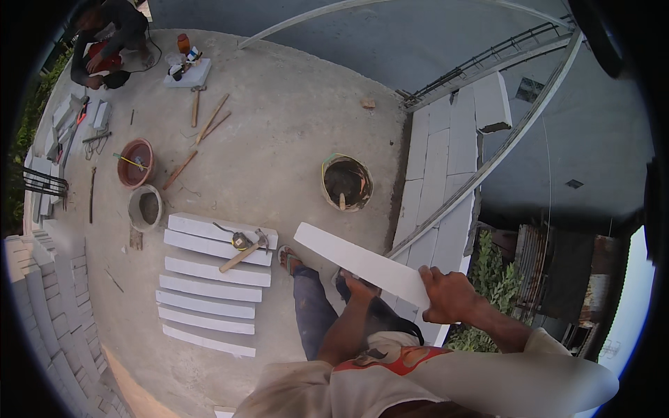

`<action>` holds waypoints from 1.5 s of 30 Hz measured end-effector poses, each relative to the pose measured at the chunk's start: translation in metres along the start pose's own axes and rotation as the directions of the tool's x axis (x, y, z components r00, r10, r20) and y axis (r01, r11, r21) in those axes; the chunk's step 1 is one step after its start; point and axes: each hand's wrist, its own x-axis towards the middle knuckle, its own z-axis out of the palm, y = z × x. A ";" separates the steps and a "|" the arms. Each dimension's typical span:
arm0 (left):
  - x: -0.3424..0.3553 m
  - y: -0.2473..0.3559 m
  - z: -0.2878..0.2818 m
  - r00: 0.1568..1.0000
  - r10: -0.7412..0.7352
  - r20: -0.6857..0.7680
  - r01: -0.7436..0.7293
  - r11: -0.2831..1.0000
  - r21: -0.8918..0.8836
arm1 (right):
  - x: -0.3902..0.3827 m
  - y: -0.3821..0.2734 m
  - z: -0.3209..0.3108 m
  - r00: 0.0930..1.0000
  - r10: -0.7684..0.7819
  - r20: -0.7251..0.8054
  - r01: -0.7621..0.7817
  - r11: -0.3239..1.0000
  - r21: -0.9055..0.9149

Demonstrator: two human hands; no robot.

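Holding white block [366,265]; bucket [366,187] contains grey mix [341,181], wooden-handled tool [342,201].

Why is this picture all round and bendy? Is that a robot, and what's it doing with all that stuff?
No robot here! It's a person with two bare hands. A camera on their head looks down, and its wide fisheye lens bends straight edges. The right hand grips one end of a long white block. The left hand is at its near edge, fingers partly hidden. On the floor is a row of similar blocks, with a hammer and what looks like a tape measure on top. Farther off, another person crouches.
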 end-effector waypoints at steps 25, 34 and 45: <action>-0.119 0.197 0.140 0.780 -0.027 0.625 0.323 0.873 -0.365 | -0.096 0.067 0.235 0.492 0.860 -0.131 -0.110 0.210 0.971; -0.106 0.255 0.266 0.580 -0.220 0.784 0.262 0.962 0.076 | -0.133 0.169 0.241 0.265 0.961 0.077 0.010 -0.082 0.997; 0.103 0.321 0.083 0.907 0.182 0.380 -0.312 0.897 0.315 | -0.049 0.399 0.221 0.333 0.937 0.108 -0.142 -0.064 0.988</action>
